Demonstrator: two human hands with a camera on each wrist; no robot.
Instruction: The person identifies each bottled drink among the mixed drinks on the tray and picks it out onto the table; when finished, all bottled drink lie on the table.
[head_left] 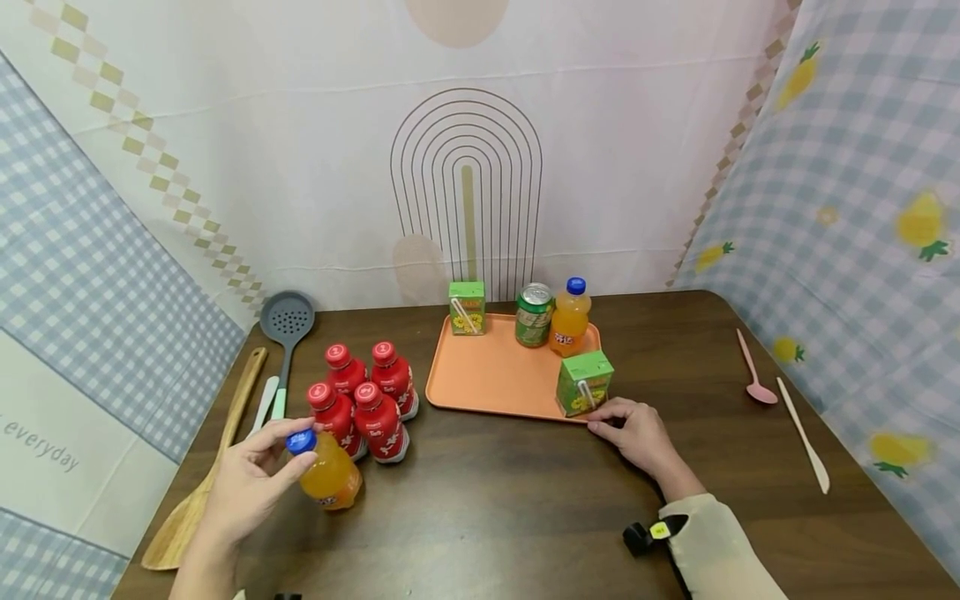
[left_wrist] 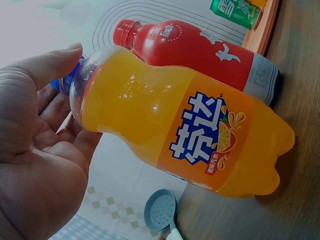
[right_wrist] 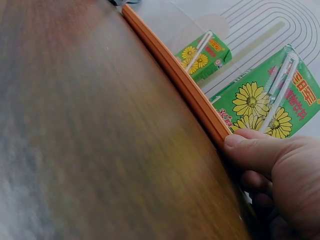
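Note:
My left hand (head_left: 243, 487) pinches an orange soda bottle (head_left: 330, 473) near its blue cap. The bottle tilts a little, and in the left wrist view its orange label faces the camera. Right behind it stand several red bottles (head_left: 381, 423) in a cluster. At the near right corner of an orange tray (head_left: 487, 375), my right hand (head_left: 637, 433) grips the rim between thumb and fingers. Beside those fingers a green juice box (head_left: 585, 385) stands on the tray. Another juice box (head_left: 467, 310), a green can (head_left: 534, 317) and a second orange soda bottle (head_left: 571, 321) stand toward the tray's back.
Along the table's left side lie a grey slotted spatula (head_left: 287, 321), a wooden spatula (head_left: 183, 525) and a pale-handled utensil (head_left: 266, 402). A pink spoon (head_left: 759, 392) and a white knife (head_left: 806, 442) lie at the right. Patterned cloth hangs behind and at both sides.

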